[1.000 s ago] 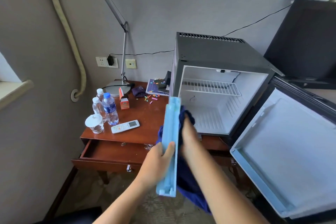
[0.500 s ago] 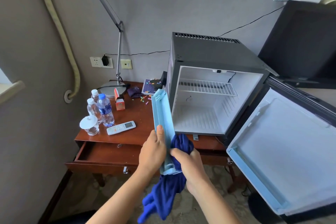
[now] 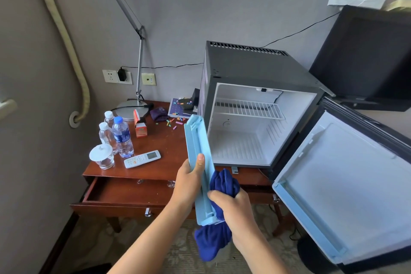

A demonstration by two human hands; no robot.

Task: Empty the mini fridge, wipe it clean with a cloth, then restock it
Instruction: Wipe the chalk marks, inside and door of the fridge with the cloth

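Pale blue plastic, a long door shelf [image 3: 198,162], stands in front of me between my two hands, in the air ahead of the open mini fridge [image 3: 255,104]. My left hand [image 3: 189,181] grips it at mid-length, fingers curled behind and the thumb laid flat up its front face. My right hand [image 3: 231,207] is bunched tightly around a dark blue cloth [image 3: 219,211] and presses it against the shelf's lower right side; the cloth's loose end hangs below the shelf. The shelf's long axis runs nearly upright, its top end leaning left and away toward the wooden desk [image 3: 160,162]. On the desk I see water bottles [image 3: 121,138] and a white remote [image 3: 142,159]. The fridge door [image 3: 347,187] stands open to the right.
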